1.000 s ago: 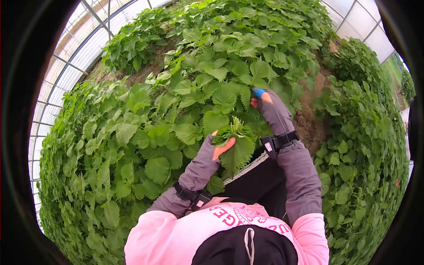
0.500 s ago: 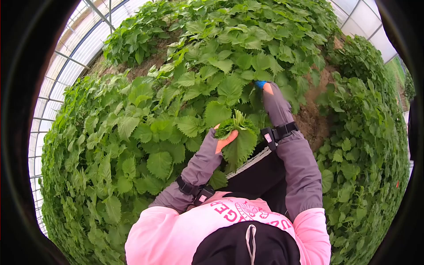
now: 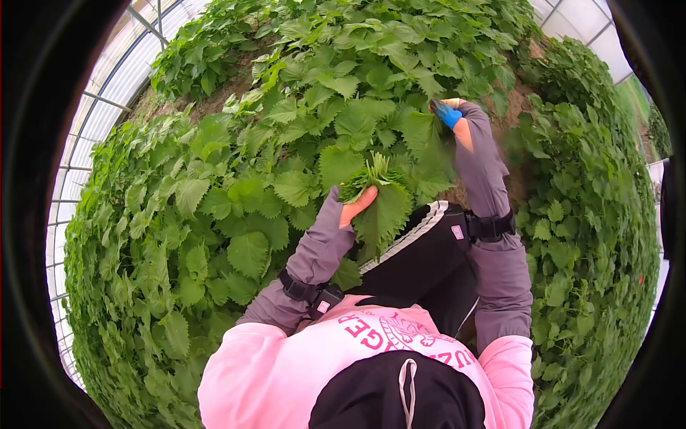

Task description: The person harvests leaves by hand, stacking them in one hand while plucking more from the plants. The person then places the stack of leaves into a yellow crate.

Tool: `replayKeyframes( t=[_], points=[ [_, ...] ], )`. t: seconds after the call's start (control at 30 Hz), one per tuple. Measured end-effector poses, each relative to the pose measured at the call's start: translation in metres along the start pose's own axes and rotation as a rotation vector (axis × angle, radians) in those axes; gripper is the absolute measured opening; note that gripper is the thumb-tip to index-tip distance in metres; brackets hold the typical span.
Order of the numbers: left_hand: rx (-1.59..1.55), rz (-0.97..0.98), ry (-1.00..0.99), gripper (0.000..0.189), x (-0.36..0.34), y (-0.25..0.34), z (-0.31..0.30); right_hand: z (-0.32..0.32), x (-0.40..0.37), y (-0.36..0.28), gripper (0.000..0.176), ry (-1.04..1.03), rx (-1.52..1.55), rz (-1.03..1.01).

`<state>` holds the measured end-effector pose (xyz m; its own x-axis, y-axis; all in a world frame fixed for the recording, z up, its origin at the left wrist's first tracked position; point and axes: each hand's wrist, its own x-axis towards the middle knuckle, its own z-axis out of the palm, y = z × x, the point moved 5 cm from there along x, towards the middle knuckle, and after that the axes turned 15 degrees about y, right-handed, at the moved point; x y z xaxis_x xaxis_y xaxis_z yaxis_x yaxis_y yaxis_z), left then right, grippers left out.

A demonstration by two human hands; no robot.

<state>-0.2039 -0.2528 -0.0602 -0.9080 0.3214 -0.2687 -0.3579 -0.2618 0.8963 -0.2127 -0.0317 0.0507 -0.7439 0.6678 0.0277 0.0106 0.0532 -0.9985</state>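
My left hand (image 3: pixel 359 206) is closed around a bunch of perilla leaves (image 3: pixel 386 213), with the cut stems pointing up and the broad leaves hanging down. Up and to the right of it, my right hand (image 3: pixel 449 114) wears blue covering on its fingers. Its fingertips are pinched together at the top of a large perilla leaf (image 3: pixel 421 133), which hangs beneath them, partly blurred. Perilla plants (image 3: pixel 357 121) stand close in front of both hands. The fingers of my left hand behind the bunch are hidden.
Dense perilla rows spread to the left (image 3: pixel 143 236) and right (image 3: pixel 572 236). Bare soil (image 3: pixel 516 107) shows between rows on the right. Greenhouse framing (image 3: pixel 107 100) with clear sheeting runs along the left. My bent leg in black trousers (image 3: pixel 421 250) is just below the bunch.
My right hand has come out of the foliage, moving up and right, and a large leaf now hangs at its fingers. My left hand still holds the bunch, almost in place.
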Motion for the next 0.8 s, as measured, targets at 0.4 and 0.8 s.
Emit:
replayKeyframes(
  t=[0.4, 0.8],
  points=[
    [-0.074, -0.028, 0.076, 0.025, 0.001, 0.004, 0.007, -0.023, -0.013, 0.017, 0.02, 0.002, -0.094, -0.079],
    [-0.068, -0.059, 0.096, 0.024, 0.015, -0.017, -0.005, -0.104, 0.075, 0.101, 0.053, 0.236, -0.31, -0.05]
  ],
)
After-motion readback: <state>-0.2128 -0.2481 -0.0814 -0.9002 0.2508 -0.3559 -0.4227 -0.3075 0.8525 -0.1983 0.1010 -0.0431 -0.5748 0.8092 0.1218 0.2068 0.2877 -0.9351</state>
